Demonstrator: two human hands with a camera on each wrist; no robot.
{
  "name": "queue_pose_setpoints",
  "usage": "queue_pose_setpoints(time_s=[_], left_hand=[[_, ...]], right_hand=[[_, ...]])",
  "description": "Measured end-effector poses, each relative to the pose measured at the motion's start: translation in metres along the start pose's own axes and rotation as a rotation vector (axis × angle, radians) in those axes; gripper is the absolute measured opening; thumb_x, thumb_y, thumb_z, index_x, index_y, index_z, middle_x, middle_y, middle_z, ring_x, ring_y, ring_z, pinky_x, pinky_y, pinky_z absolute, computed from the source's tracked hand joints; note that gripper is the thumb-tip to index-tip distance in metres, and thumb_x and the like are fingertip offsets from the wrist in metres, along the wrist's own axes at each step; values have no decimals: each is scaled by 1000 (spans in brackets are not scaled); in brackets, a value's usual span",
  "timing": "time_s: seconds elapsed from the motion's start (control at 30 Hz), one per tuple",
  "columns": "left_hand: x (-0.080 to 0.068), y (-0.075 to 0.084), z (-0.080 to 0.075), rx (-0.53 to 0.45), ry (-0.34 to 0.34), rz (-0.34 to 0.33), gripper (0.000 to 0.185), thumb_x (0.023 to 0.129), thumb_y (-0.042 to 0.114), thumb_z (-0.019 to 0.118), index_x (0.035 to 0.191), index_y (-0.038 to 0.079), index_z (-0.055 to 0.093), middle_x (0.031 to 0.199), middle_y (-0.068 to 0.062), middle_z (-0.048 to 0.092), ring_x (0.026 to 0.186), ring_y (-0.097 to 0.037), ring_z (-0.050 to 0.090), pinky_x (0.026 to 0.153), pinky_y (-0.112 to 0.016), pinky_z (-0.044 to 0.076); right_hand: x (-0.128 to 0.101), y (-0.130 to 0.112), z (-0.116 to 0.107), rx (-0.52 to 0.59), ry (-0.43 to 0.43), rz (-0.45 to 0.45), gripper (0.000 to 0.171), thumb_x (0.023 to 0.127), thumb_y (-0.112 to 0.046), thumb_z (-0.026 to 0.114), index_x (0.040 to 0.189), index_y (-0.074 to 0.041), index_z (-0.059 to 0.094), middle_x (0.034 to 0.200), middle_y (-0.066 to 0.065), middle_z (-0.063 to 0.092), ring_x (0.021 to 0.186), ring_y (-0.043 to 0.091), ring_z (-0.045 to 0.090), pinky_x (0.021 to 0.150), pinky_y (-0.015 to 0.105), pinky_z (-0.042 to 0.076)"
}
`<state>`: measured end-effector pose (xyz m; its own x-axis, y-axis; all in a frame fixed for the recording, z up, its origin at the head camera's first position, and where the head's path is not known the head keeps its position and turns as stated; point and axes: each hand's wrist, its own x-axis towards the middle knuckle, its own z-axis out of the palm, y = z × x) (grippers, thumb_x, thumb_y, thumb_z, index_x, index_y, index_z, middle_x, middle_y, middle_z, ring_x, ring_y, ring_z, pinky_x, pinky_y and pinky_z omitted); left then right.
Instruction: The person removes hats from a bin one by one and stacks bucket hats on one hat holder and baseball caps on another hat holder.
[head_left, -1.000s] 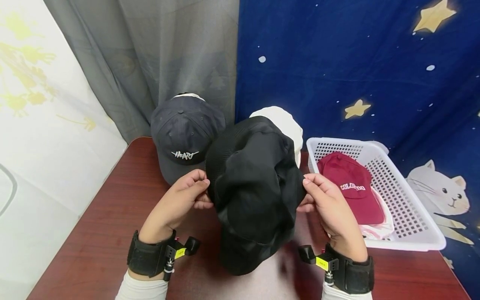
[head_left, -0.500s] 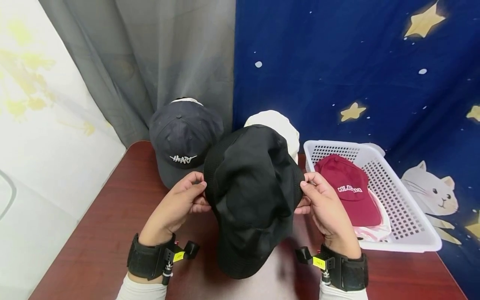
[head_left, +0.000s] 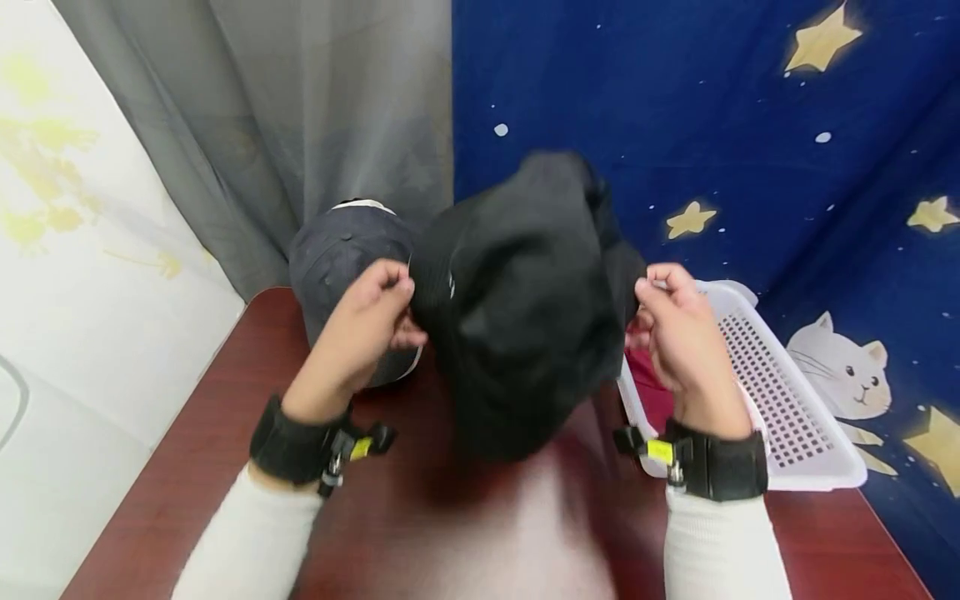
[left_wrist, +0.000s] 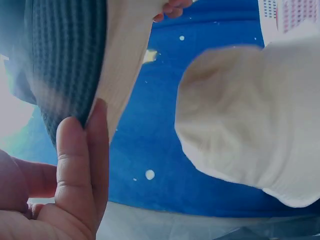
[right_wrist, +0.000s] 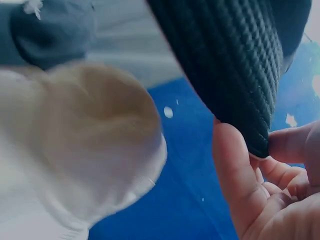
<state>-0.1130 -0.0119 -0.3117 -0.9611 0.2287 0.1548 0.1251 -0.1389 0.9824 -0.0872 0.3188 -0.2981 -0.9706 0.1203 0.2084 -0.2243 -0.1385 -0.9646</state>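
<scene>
A black bucket hat [head_left: 525, 308] is held up in front of me, blurred by motion. My left hand [head_left: 371, 317] pinches one side of its brim, and on the opposite side my right hand [head_left: 678, 333] pinches the other. In the left wrist view the ribbed, stitched brim [left_wrist: 70, 55] shows a tan underside. Thumb and fingers grip the brim's edge in the right wrist view too. Beyond the hat stands a white cap [left_wrist: 225, 115], which the hat hides in the head view. A dark navy cap [head_left: 337, 258] sits behind my left hand, partly covered by it.
On the right of the reddish-brown table [head_left: 225, 467] is a white perforated basket [head_left: 825, 454]. A maroon cap [head_left: 647, 392] lies in it, mostly hidden by my right hand and wrist. A grey curtain [head_left: 300, 125] and a blue starry cloth [head_left: 600, 92] hang behind.
Both hands have raised the black hat and carried it forward, away from me. It now covers the white cap in the head view. The head view has shifted slightly.
</scene>
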Motion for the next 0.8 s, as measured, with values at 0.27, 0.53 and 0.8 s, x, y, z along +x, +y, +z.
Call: queue_pose_setpoints(time_s=[0.27,0.53,0.8], left_hand=[[94,-5,-13,-189,8,-320,7,107,8,38,104,9,44,89,-10,48,58,-13,58,60,-21,55],[101,-79,10,-260,86,-560,10,106,4,32,100,7,40,92,-9,34,60,-16,58,58,-21,55],[97,-118,16,-271,101,-652,15,107,7,30,105,3,44,99,-11,42,65,-14,57,54,-17,51]], right_hand=[[82,13,-13,-143,75,242,10,106,-17,46,100,-9,45,92,8,48,55,14,63,53,27,57],[98,69,-18,-271,-20,488,11,106,-11,40,96,-9,39,78,3,48,50,14,60,54,28,57],[98,91,-14,-400,-50,540,12,101,-1,35,92,-7,40,65,3,47,54,15,55,55,31,56]])
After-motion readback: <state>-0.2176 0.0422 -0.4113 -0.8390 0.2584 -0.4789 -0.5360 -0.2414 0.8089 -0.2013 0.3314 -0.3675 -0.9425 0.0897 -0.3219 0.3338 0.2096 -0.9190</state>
